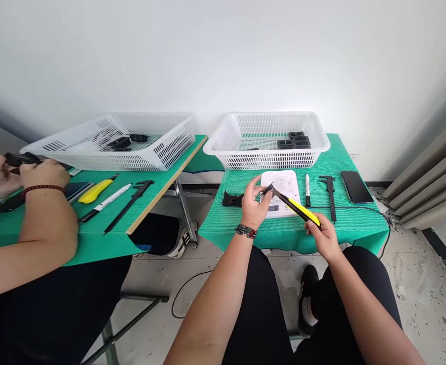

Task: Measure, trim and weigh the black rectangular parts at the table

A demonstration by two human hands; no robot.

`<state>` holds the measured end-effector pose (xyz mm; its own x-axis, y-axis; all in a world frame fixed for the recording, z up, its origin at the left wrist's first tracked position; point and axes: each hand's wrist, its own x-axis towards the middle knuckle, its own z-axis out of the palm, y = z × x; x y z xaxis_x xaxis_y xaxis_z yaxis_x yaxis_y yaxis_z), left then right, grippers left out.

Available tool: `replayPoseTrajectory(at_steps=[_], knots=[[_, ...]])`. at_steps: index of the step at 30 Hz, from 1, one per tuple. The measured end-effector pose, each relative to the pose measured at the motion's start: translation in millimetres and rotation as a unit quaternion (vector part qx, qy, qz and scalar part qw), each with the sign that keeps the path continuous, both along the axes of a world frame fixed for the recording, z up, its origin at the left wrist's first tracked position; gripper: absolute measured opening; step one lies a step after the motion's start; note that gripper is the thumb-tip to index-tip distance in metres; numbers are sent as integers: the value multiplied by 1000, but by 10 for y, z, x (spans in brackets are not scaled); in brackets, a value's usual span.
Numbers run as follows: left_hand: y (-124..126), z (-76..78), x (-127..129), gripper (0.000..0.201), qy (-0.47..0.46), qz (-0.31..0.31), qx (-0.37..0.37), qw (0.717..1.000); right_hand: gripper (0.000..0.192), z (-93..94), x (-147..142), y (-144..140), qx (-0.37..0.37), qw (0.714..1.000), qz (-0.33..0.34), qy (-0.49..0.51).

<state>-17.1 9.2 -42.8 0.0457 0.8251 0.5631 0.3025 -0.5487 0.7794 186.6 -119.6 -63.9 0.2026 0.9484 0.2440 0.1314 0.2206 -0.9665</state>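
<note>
Green-covered table (354, 225); left hand (255, 203) pinches a black part (268, 189); right hand (324, 234), at its four o'clock, grips a yellow knife (302, 210).

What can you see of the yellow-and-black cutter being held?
The cutter is long and slim: a black body with a ribbed yellow grip, apparently plastic. The right hand holds its rear end. It slants over the white scale, its dark front end at the small black piece in the left hand; whether the blade touches is too small to tell.
</note>
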Motion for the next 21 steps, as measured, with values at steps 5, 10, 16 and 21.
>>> replayPoseTrajectory(at_steps=[5,10,16,21], knots=[[61,-26,-7,60,37,-47,-48,997,36,-1,-6,-3,1,1000,2,10],[79,-9,-16,68,70,-74,-57,993,38,-18,-4,-11,3,1000,9,7],[60,-12,-40,62,48,-46,-49,997,38,-27,3,-28,4,1000,8,9],[79,-68,-52,61,7,-47,-50,998,37,-30,-3,-51,6,1000,6,20]])
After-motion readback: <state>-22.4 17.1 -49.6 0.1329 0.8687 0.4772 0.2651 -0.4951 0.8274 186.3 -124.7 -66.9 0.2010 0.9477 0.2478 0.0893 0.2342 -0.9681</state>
